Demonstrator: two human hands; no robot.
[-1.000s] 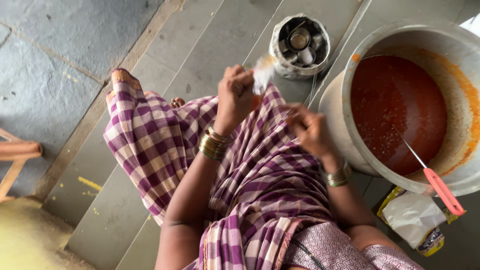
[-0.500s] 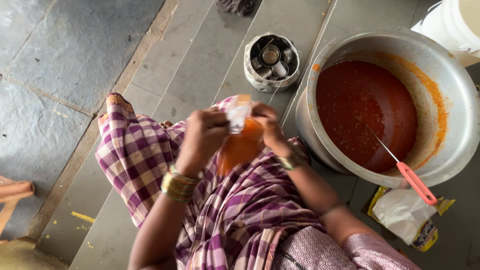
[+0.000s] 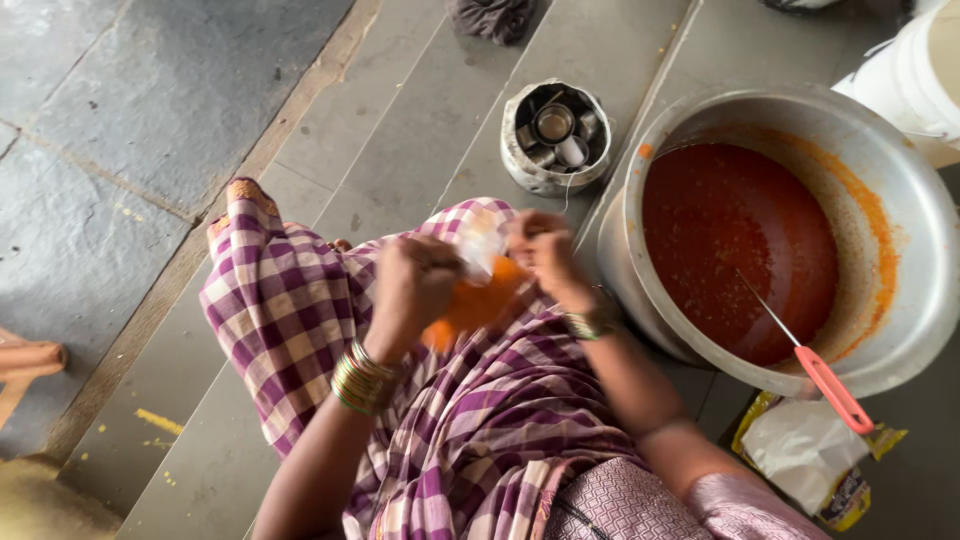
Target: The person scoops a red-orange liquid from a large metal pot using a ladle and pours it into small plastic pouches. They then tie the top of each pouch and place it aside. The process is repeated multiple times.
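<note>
So on the left there's just grey stone floor [image 3: 130,110], then the person sitting there in a purple checked cloth [image 3: 290,310]. Their left hand [image 3: 415,285], bangles on the wrist, is closed around the top of a small clear bag of orange stuff [image 3: 475,300], held over the lap. The right hand [image 3: 545,255] pinches the same bag's neck from the other side, fingers tight. Just beyond sits a round steel spice tin [image 3: 556,137]. Right of that, a big metal pot [image 3: 900,210] of red sauce with a red-handled utensil [image 3: 820,375] leaning in, and an empty packet [image 3: 810,455] near it.
</note>
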